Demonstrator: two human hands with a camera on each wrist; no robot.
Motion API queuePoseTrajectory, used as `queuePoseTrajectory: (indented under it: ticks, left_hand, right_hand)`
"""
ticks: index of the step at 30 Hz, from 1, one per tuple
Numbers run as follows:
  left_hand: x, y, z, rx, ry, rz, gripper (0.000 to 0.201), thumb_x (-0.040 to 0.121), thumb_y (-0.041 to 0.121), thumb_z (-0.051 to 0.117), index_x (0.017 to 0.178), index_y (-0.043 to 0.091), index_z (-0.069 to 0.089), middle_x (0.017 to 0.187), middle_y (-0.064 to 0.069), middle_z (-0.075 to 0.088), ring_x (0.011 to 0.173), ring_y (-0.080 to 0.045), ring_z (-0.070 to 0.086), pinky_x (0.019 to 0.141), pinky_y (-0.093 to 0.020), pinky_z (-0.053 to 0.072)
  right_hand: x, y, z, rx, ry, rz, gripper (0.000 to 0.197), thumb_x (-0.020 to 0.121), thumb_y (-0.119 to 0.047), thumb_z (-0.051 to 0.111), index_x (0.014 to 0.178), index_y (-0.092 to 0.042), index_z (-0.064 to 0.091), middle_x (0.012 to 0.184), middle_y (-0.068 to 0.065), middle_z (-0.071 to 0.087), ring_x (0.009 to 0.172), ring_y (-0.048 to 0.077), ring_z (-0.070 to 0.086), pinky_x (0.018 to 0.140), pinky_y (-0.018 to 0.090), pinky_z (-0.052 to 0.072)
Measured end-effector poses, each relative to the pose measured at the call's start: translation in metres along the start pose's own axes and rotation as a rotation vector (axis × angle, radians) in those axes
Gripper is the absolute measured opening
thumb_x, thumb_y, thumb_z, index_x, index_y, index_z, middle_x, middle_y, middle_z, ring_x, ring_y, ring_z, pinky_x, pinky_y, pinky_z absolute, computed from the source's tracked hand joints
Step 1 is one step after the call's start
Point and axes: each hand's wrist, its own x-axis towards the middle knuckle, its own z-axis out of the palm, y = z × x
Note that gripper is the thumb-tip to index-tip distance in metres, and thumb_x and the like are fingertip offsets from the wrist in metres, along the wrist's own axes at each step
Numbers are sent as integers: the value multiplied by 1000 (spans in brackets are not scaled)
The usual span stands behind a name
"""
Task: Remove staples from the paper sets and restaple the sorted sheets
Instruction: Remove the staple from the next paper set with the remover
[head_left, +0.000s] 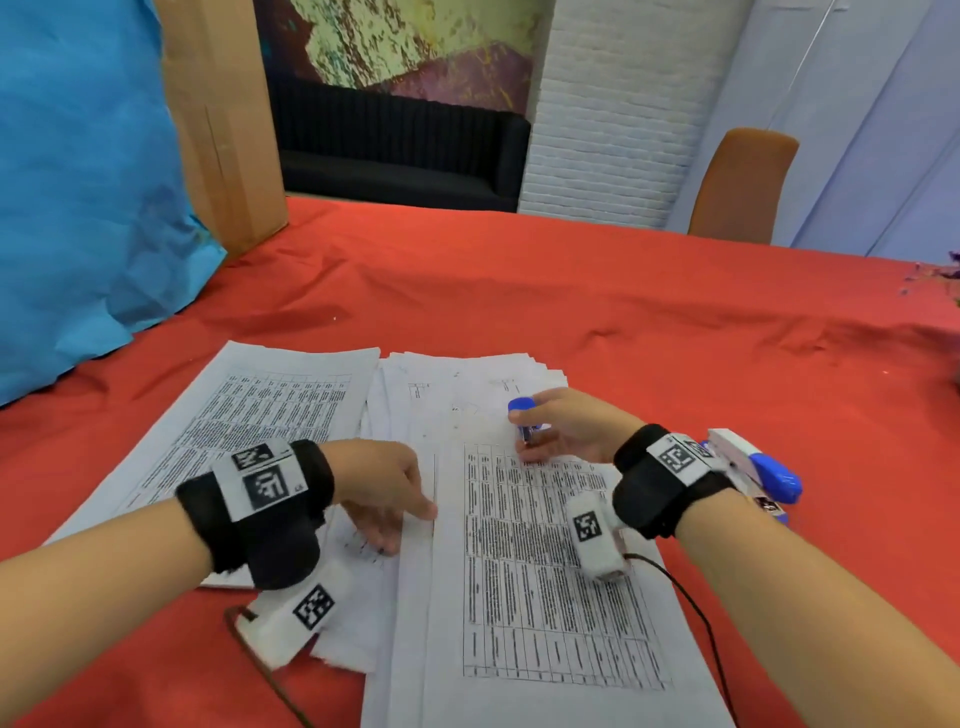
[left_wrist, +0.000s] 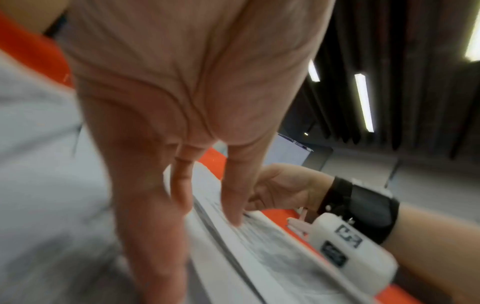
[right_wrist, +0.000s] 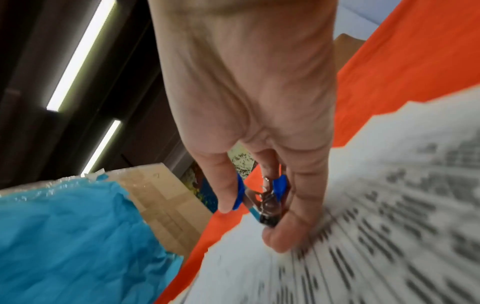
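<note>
The step in hand looks like staple removal at the top edge of the near paper set (head_left: 545, 571), which lies on the red-covered counter (head_left: 623, 322) in front of the person. To do it well, the metal teeth of the staple remover (head_left: 525, 418) should slide under the staple flat to the sheet, squeeze slowly and lift straight up, so the corner does not tear.

The right hand (head_left: 569, 426) pinches the blue-handled staple remover between thumb and fingers at that top edge; its lower fingertips (right_wrist: 279, 240) touch the printed sheet. The staple itself is too small to make out.

The left hand (head_left: 382, 486) lies with fingers straight and loosely spread, holding nothing, pressing the papers flat just left of the near set.

A blue and white stapler (head_left: 753, 467) rests on the counter beyond the right wrist, and 2 more paper piles (head_left: 270, 410) lie farther back.
</note>
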Motion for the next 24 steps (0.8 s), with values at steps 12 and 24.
queuePoseTrajectory:
  ticks: [12,24]
  left_hand:
    - [77,36,-34,165,280,68,38,80,48,68,72,14,54,74,-1,53,63,-17,48,59,-26,36]
    - [87,16,-22,-451,213,42,42,80,4,68,119,-8,56,97,-16,62,88,-24,55,67,-24,48]
  right_hand:
    - [7,19,7,58,-142,-29,30,92,-7,60,120,1,54,86,8,55,73,17,60,85,34,55]
    - [19,20,11,-155,-74,-127,50,89,-36,65,124,-3,56,84,7,53,67,16,49,66,28,42]
